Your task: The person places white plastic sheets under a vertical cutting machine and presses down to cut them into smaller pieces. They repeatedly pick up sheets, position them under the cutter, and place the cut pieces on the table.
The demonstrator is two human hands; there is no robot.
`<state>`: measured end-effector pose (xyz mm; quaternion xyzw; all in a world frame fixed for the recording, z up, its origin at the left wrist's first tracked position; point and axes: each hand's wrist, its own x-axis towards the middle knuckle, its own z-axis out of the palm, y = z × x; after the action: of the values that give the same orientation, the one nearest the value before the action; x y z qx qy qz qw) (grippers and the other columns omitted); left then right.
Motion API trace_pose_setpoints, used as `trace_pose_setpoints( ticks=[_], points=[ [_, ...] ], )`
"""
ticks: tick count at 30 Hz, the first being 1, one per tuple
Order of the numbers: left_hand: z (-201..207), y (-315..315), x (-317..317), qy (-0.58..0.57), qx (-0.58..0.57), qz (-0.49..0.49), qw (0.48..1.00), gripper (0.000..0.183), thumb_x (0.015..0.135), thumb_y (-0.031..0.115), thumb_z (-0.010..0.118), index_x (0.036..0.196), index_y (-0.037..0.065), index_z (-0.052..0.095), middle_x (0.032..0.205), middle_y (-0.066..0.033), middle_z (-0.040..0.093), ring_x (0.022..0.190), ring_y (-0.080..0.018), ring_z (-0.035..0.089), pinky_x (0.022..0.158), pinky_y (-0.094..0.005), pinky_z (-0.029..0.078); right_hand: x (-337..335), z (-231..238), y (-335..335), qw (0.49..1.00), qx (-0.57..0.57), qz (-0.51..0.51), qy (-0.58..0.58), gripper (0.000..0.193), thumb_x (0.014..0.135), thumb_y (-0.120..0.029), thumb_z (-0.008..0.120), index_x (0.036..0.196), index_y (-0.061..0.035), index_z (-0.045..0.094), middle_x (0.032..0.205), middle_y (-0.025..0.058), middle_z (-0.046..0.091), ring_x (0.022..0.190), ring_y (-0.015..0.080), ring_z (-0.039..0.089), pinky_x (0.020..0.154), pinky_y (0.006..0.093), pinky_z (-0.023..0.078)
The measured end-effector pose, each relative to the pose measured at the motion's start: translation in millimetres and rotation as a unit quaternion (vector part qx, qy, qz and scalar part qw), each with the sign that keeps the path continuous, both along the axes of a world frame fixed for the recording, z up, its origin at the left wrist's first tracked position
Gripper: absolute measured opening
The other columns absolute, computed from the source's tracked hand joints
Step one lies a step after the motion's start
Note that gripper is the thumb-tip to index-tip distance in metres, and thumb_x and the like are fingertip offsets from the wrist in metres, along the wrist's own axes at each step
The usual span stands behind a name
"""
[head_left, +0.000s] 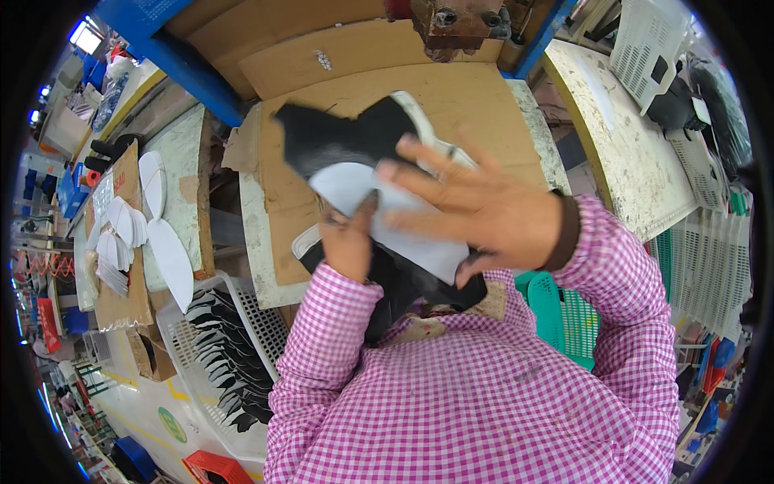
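A pale white sole-shaped sheet (pixel 343 184) lies over a black cut piece (pixel 347 137) with a light edge, above the cardboard-covered work surface. My left hand (pixel 348 242) pinches the near left side of the white sheet between thumb and fingers. My right hand (pixel 476 206) is spread across the sheet's right part, its fingers apart and blurred by motion. More black material (pixel 411 278) hangs below the sheet against my apron; how it joins the upper piece is hidden by my hands.
Metal machine head (pixel 459 28) overhangs the cardboard (pixel 484 105) between blue posts. On the left table lie white sheets (pixel 171 254); below, a white basket (pixel 181 323) holds black pieces (pixel 230 347). A green basket (pixel 576 323) stands at right, near a side table (pixel 637 169).
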<state>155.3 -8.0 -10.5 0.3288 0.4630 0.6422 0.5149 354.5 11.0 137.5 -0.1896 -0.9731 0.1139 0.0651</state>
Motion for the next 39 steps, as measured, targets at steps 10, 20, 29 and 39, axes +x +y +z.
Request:
trace_pose_setpoints(
  ticks=[10, 20, 29, 39],
  points=[
    [41, -16, -9, -0.155, -0.004, 0.098, 0.983, 0.027, 0.078, -0.002, 0.065, 0.103, -0.004, 0.057, 0.099, -0.0134, 0.062, 0.085, -0.0226, 0.062, 0.082, -0.0338, 0.05, 53, -83, -43, 0.912, -0.047, -0.225, 0.339, 0.075, 0.066, -0.033, 0.08, 0.127, -0.0029, 0.048, 0.134, 0.0184, 0.047, 0.127, 0.0339, 0.041, 0.103, 0.0451, 0.031],
    [30, -22, -11, -0.214, -0.03, 0.074, 0.974, 0.033, 0.081, 0.003, 0.065, 0.11, -0.003, 0.052, 0.099, -0.0149, 0.062, 0.088, -0.0266, 0.064, 0.07, -0.0372, 0.056, 28, -140, -84, 0.736, -0.368, -0.414, 0.388, 0.08, 0.071, -0.02, 0.079, 0.133, 0.0035, 0.034, 0.115, 0.0158, 0.056, 0.108, 0.0197, 0.052, 0.092, 0.0318, 0.042],
    [39, -44, -38, -0.041, -0.055, -0.086, 0.994, 0.03, 0.075, -0.002, 0.064, 0.103, -0.006, 0.053, 0.083, -0.0166, 0.062, 0.056, -0.0214, 0.061, 0.039, -0.0257, 0.048, 77, -87, -24, 0.821, -0.44, -0.356, 0.069, 0.088, 0.071, -0.029, 0.079, 0.134, 0.0093, 0.033, 0.128, 0.0191, 0.05, 0.115, 0.0215, 0.049, 0.099, 0.0286, 0.037],
    [48, -47, -45, 0.083, -0.066, -0.109, 0.988, 0.026, 0.079, 0.0, 0.063, 0.103, -0.006, 0.057, 0.077, -0.0118, 0.062, 0.048, -0.0143, 0.056, 0.04, -0.0232, 0.043, 84, -73, 3, 0.863, -0.415, -0.283, 0.052, 0.094, 0.069, -0.042, 0.077, 0.135, 0.0071, 0.032, 0.133, 0.0251, 0.044, 0.123, 0.0303, 0.045, 0.102, 0.0319, 0.036]
  ],
)
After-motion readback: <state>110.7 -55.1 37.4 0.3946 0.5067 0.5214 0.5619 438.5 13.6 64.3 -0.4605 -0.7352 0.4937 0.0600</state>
